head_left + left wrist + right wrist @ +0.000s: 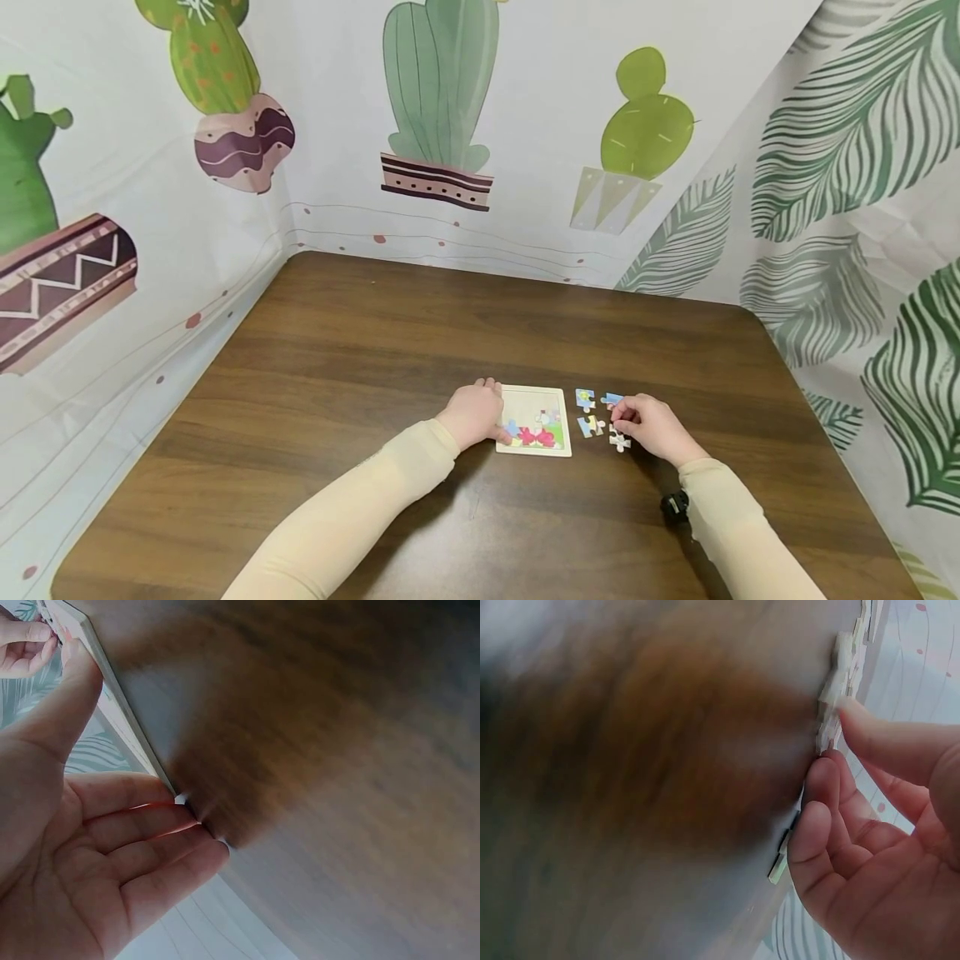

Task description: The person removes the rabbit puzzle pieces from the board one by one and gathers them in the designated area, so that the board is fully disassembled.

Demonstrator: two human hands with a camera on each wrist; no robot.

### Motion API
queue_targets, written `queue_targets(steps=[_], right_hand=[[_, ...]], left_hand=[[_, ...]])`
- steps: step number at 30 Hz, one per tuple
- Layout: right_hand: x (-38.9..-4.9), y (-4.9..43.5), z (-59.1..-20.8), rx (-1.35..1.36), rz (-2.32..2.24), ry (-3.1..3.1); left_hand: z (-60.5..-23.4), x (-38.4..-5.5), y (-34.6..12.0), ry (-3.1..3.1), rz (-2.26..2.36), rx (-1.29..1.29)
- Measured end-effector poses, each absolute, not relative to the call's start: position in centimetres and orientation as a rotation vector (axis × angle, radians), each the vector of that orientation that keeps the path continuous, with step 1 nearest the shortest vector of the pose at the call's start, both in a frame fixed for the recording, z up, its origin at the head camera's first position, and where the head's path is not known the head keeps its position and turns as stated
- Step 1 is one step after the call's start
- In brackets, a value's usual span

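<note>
Now my left hand [474,413] rests at the left edge of the puzzle board [534,421], fingers straight against the table [360,350] and the thumb touching the board's rim, so it steadies the board without closing on it. To the right of the board lie loose puzzle pieces [586,399], near each other. Further right, my right hand [651,427] touches one white piece [618,441] with thumb and fingertips; whether it really pinches it, I cannot tell

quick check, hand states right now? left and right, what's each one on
Left hand: open, straight fingers resting on the puzzle tray edge.
Right hand: fingertips pinch a loose puzzle piece on the table.
</note>
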State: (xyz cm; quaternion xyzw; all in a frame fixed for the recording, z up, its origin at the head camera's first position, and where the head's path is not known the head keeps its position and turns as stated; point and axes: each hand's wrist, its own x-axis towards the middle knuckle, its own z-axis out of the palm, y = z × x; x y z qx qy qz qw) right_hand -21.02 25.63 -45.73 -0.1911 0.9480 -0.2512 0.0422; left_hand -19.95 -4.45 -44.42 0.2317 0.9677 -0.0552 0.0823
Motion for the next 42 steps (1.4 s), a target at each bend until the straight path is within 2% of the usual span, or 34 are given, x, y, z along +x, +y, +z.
queue_targets(steps=[11,19,29,42], right_hand=[[-20.5,24.5,-45.3,-0.641,-0.740,2.926],[-20.4,22.2,-44.9,-0.530,-0.666,2.931],[-20.0,19.1,-45.5,-0.610,-0.518,3.028],[-20.1,16.4,-45.2,-0.684,-0.549,3.054]], left_hand=[[-44.4,-19.9,-4.4,2.891,-0.152,0.688],[-44.1,-19.9,-4.5,2.887,-0.148,0.679],[-44.2,-19.7,-4.4,2.885,-0.144,0.683],[-44.2,-19.8,-4.5,2.920,-0.165,0.706]])
